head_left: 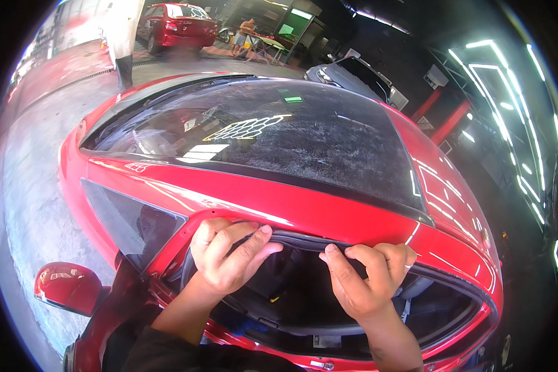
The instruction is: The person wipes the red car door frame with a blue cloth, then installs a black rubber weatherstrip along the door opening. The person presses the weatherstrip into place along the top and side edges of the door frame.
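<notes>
Both of my hands are at the upper edge of a red car's door opening, where a black rubber door seal [301, 241] runs along the frame. My left hand [229, 257] is closed on the seal toward the front of the opening, thumb and forefinger pinching it. Farther right, my right hand [369, 273] pinches the same strip, its other fingers curled over the red roof edge [328, 214]. A short stretch of seal shows between the two hands. Parts of it under my fingers are hidden.
The windshield [316, 146] lies beyond the roof edge, covered in reflections. At the left are a small triangular window [133, 217] and the red side mirror [68, 288]. Another red car [177, 26], a grey car [350, 77] and a person [243, 36] beside a table are in the background.
</notes>
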Available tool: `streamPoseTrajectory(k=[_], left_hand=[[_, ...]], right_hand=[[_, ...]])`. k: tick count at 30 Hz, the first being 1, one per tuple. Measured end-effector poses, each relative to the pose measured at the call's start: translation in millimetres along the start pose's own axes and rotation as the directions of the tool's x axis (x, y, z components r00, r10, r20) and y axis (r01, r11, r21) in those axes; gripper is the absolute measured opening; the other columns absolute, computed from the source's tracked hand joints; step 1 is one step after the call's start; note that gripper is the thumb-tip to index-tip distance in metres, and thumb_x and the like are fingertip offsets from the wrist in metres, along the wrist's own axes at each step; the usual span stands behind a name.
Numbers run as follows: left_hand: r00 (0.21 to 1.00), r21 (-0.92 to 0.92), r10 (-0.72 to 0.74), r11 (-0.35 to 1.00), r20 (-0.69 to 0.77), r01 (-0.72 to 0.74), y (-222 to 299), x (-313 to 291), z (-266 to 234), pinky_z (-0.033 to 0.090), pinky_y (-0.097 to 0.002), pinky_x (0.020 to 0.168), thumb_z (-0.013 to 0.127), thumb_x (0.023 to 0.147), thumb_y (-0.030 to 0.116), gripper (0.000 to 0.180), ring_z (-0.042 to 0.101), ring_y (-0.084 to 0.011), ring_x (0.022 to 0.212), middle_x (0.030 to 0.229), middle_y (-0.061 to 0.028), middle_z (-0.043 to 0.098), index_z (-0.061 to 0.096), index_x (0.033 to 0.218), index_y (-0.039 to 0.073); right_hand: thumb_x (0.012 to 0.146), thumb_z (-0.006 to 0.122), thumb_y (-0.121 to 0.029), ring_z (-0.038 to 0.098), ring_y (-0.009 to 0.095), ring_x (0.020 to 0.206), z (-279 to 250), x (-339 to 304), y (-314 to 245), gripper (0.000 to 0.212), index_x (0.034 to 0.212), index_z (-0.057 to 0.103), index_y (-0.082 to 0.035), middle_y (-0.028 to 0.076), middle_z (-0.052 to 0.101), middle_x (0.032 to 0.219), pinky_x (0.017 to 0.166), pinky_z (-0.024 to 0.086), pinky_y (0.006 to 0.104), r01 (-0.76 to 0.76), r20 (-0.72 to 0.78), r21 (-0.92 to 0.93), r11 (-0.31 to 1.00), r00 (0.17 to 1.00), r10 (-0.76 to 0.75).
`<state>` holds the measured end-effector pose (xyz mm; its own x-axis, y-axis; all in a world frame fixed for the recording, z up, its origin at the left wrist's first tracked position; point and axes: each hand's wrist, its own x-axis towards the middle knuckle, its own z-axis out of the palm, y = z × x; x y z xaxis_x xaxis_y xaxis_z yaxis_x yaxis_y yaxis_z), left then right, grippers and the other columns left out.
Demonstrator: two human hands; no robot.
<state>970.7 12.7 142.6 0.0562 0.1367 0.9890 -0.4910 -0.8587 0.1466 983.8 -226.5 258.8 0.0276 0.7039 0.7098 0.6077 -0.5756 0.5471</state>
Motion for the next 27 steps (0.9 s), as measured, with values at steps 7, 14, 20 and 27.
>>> streamPoseTrajectory(k=[7, 14, 20, 27], left_hand=[[0.996, -0.070, -0.037, 0.997, -0.076, 0.031, -5.8, 4.7, 7.6, 0.053, -0.0353, 0.067, 0.104, 0.069, 0.028, 0.042, 0.063, -0.0249, 0.082, 0.101, -0.0042, 0.070, 0.085, 0.103, 0.012], [0.971, -0.115, -0.241, 0.964, -0.004, 0.239, 4.8, -0.9, -12.7, 0.054, -0.0378, 0.072, 0.103, 0.070, 0.020, 0.062, 0.067, -0.0265, 0.086, 0.103, -0.0076, 0.071, 0.081, 0.127, 0.006], [0.927, -0.017, -0.341, 0.938, 0.156, 0.347, -3.3, -9.0, -32.8, 0.054, -0.0410, 0.079, 0.099, 0.072, 0.013, 0.046, 0.064, -0.0290, 0.091, 0.098, -0.0064, 0.068, 0.081, 0.114, 0.008], [0.982, -0.056, -0.187, 0.981, -0.033, 0.185, -6.2, -16.2, -24.0, 0.051, -0.0378, 0.068, 0.097, 0.068, 0.005, 0.041, 0.063, -0.0251, 0.080, 0.092, -0.0058, 0.063, 0.082, 0.106, 0.006]], right_hand=[[0.082, 0.088, -0.016, 0.053, 0.018, 0.089, 12.5, 8.7, -10.4, 0.014, 0.094, 0.083, -0.020, -0.009, 0.064, 0.097, 0.085, 0.033, 0.0436, -0.035, -0.004, -0.013, 0.999, 0.999, 0.035], [0.083, 0.090, -0.016, 0.055, 0.019, 0.086, 9.0, 12.9, -14.0, 0.015, 0.092, 0.079, -0.019, -0.007, 0.064, 0.094, 0.084, 0.036, 0.0437, -0.030, 0.027, 0.021, 0.999, 0.999, 0.029], [0.074, 0.099, -0.022, 0.054, 0.023, 0.086, 10.7, 18.1, -18.1, 0.033, 0.103, 0.083, -0.017, -0.002, 0.060, 0.093, 0.084, 0.036, 0.0450, 0.016, 0.033, 0.061, 0.998, 0.999, -0.018], [0.080, 0.096, -0.031, 0.052, 0.020, 0.088, 18.4, 21.4, -23.4, 0.035, 0.113, 0.087, -0.023, -0.006, 0.056, 0.093, 0.085, 0.035, 0.0459, 0.036, 0.067, 0.014, 0.999, 0.997, -0.037]])
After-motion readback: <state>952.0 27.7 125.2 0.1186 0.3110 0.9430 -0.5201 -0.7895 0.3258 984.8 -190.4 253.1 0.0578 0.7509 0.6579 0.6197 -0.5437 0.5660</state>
